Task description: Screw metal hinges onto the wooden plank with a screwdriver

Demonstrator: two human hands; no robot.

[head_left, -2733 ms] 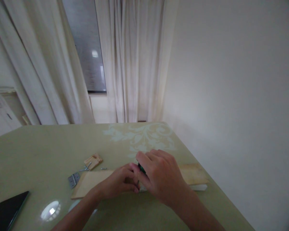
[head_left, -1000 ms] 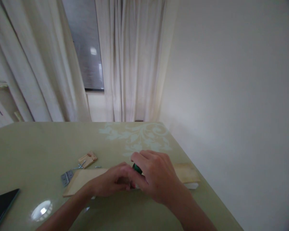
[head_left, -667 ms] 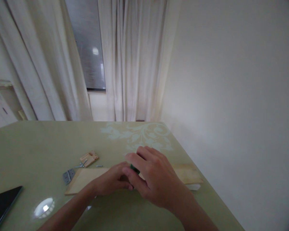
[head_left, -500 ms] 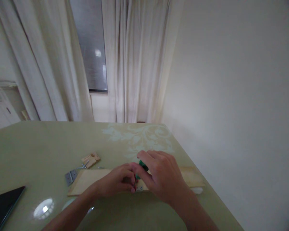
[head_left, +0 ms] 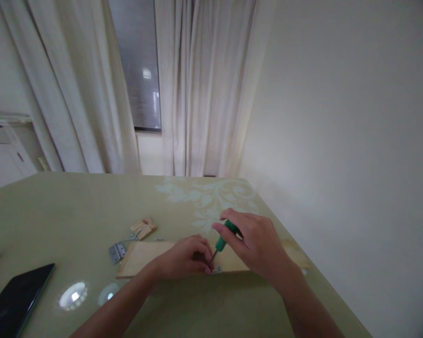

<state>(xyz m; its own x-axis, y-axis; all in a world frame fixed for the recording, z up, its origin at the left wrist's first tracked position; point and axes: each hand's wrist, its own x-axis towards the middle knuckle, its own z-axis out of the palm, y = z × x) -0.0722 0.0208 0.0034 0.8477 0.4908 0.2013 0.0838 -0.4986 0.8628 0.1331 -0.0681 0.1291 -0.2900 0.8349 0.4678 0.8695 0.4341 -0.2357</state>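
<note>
My right hand [head_left: 258, 238] is closed around the green handle of a screwdriver [head_left: 220, 244], which slants down to the left. Its metal shaft ends at my left hand [head_left: 186, 256], whose thumb and fingers are pinched together around the tip; what they grip there is hidden. Just right of those fingertips, a small grey metal hinge plate [head_left: 217, 269] with holes shows at the near edge of a pale wooden board [head_left: 146, 256]. The board lies flat under both hands.
Left of the board lies a grey hinge [head_left: 117, 252], with several screws [head_left: 136, 234] and a small wooden piece [head_left: 146, 228] behind it. A single screw [head_left: 158, 239] rests beyond the board. A dark tablet-like device [head_left: 19, 300] lies at the near left of the green table [head_left: 80, 206].
My right hand has lifted up and right, so the screwdriver's handle and shaft now show. My left fingers stay pinched at the tip. The whole view has shifted slightly.
</note>
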